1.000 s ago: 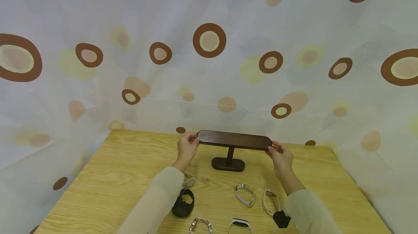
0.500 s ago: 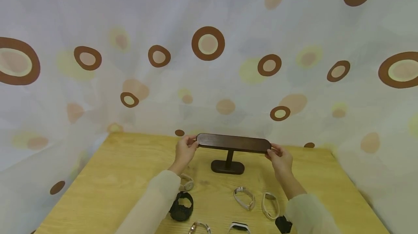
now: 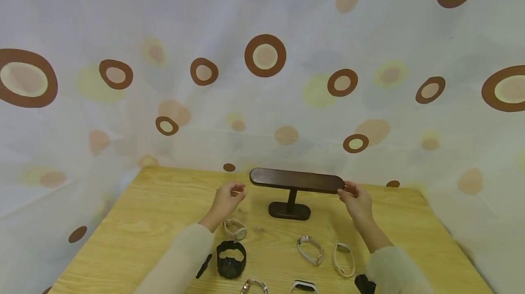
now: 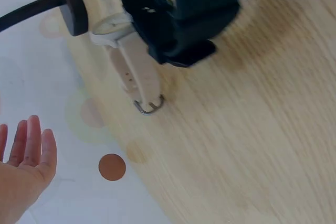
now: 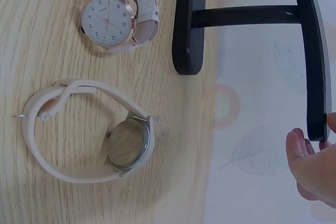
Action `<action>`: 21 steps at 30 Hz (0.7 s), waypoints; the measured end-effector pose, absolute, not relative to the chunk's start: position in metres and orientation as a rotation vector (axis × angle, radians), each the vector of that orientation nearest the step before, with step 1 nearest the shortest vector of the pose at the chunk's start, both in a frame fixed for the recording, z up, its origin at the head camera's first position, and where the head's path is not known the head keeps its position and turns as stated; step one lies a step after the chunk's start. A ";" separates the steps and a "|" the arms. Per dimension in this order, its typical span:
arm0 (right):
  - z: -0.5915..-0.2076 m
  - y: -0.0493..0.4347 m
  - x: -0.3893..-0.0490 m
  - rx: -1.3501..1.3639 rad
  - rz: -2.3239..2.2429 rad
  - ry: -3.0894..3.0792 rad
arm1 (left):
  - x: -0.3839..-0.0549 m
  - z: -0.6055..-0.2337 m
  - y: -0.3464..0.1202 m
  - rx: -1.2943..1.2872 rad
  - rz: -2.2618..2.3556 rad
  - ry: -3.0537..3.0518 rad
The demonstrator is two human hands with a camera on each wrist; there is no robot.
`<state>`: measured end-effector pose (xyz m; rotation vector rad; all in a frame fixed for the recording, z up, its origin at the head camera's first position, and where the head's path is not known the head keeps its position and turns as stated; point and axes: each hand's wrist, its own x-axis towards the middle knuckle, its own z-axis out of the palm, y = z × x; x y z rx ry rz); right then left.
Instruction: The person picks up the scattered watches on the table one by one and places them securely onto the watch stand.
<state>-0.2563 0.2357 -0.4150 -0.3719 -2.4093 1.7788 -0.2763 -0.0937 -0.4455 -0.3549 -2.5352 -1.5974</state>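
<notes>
A dark wooden T-shaped watch stand (image 3: 297,181) stands upright near the table's back edge, its oval base (image 3: 289,210) on the wood. My right hand (image 3: 356,200) pinches the bar's right end between thumb and fingers, also seen in the right wrist view. My left hand (image 3: 224,202) is off the bar, its fingers loosely bent and holding nothing, a little below and left of the left end. Just under that hand lies a cream-strap watch (image 3: 240,233), with a chunky black watch (image 3: 230,266) in front of it.
White-strap watch (image 5: 108,18) and cream-strap watch (image 5: 127,142) lie on the table (image 3: 123,239) near the right forearm. At the front are a rose-gold watch (image 3: 244,286) and a white fitness band (image 3: 294,287). A dotted sheet (image 3: 262,111) hangs behind and at both sides.
My left hand has let go of the bar's left end and moved left and down, toward me. My right hand still holds the right end, and the stand has stayed in place.
</notes>
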 end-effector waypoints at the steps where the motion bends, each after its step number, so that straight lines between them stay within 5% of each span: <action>1: -0.415 0.236 -0.256 -0.370 1.771 -2.414 | -0.274 -0.447 -0.096 -0.367 -1.591 -2.547; 21: -0.451 0.196 -0.212 -0.399 1.534 -2.466 | -0.242 -0.478 -0.116 -0.663 -1.363 -2.832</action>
